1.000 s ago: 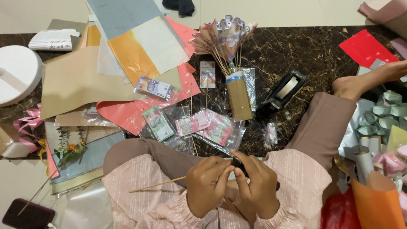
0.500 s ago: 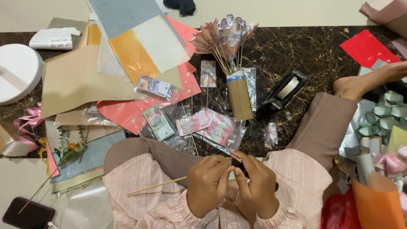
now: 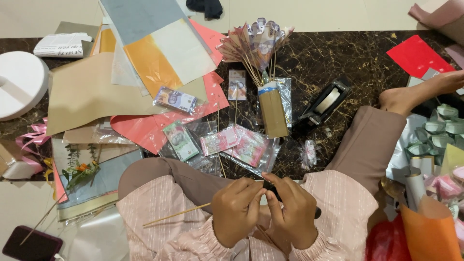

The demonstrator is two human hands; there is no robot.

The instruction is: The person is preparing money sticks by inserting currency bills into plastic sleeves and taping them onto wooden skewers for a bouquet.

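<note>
I sit cross-legged on a dark marbled floor. My left hand pinches one end of a thin wooden skewer that runs out to the lower left across my lap. My right hand meets it fingertip to fingertip, closed over a small dark object that is mostly hidden. Just beyond my knees lie clear plastic packs of banknotes. Farther out stands a brown paper tube holding a bunch of folded banknotes on sticks.
Sheets of coloured wrapping paper fan out at upper left. A black tape dispenser sits right of the tube. A white round box is at far left, a phone at lower left, ribbon rolls and an orange bag at right.
My fingers have shifted slightly together around the skewer's end. Everything else on the floor lies where it was.
</note>
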